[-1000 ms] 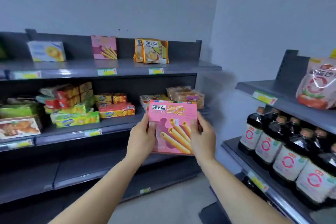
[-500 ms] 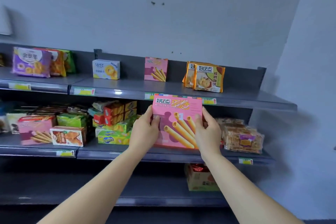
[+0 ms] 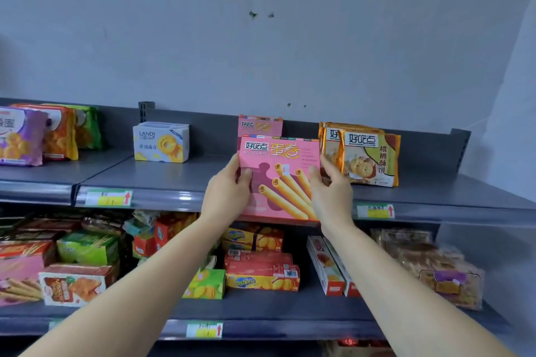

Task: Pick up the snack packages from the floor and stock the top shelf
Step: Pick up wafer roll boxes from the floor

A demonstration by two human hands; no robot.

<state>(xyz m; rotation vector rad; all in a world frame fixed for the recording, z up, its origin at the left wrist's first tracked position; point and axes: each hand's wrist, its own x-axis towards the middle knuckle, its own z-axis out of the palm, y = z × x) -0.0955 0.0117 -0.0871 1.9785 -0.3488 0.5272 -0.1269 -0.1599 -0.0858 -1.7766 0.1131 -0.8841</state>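
A flat pink cardboard snack box printed with golden egg-roll sticks [image 3: 280, 180] is facing the camera front-on, standing upright with its printed title reading level along the top and its long axis running side to side. Both hands are gripping it by its short edges: the left hand [image 3: 227, 195] is pinching the left edge, thumb on the front face and fingers wrapping behind, while the right hand [image 3: 329, 193] is doing the same on the right edge. Both forearms are reaching up and forward, converging on the box. The box is hovering at the front lip of the grey metal top shelf [image 3: 179, 175], directly in front of a matching smaller-looking pink box [image 3: 259, 126] standing behind the hands, with orange-edged biscuit bags [image 3: 369, 159] just right of the right hand.
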